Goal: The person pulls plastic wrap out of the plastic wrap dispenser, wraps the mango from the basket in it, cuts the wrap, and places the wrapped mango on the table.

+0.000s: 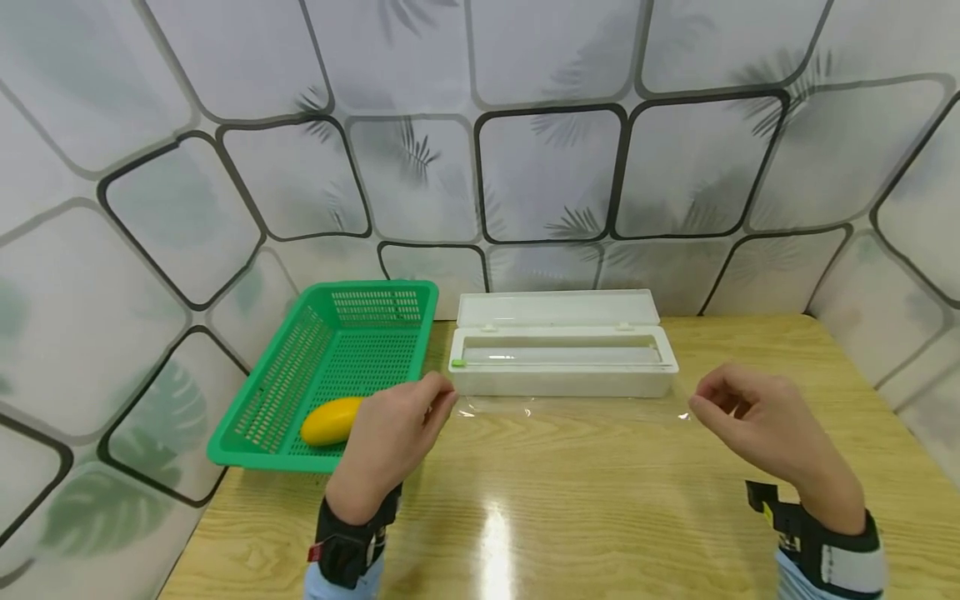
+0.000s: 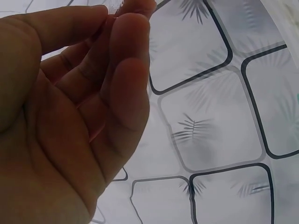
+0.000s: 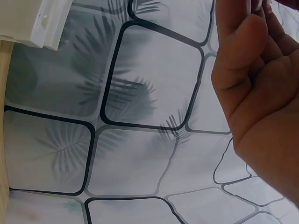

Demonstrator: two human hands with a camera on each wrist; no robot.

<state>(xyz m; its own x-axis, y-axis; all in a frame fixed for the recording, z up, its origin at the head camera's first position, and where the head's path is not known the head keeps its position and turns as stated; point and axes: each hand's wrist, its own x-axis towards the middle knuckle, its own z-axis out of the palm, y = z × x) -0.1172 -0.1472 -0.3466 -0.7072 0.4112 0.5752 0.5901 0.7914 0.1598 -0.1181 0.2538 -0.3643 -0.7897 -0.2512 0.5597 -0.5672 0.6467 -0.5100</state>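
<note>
A strip of clear plastic wrap (image 1: 528, 408) stretches along the front of a white wrap dispenser box (image 1: 562, 383), its lid tipped back and a pale roll inside. My left hand (image 1: 393, 433) pinches the wrap's left end between thumb and fingers; in the left wrist view a bit of clear film (image 2: 113, 7) shows at the fingertips. On the far side, my right hand (image 1: 772, 425) pinches the right end with thumb and forefinger. The right wrist view shows that hand (image 3: 266, 79) at its edge, with the fingertips partly cut off.
A green plastic basket (image 1: 255, 462) stands to the left, holding a yellow oblong fruit or vegetable (image 1: 326, 422) partly behind my left hand. All of it sits on a wooden table (image 1: 585, 517) against a patterned wall (image 1: 555, 175). A small green slider (image 1: 458, 363) marks the dispenser's left end.
</note>
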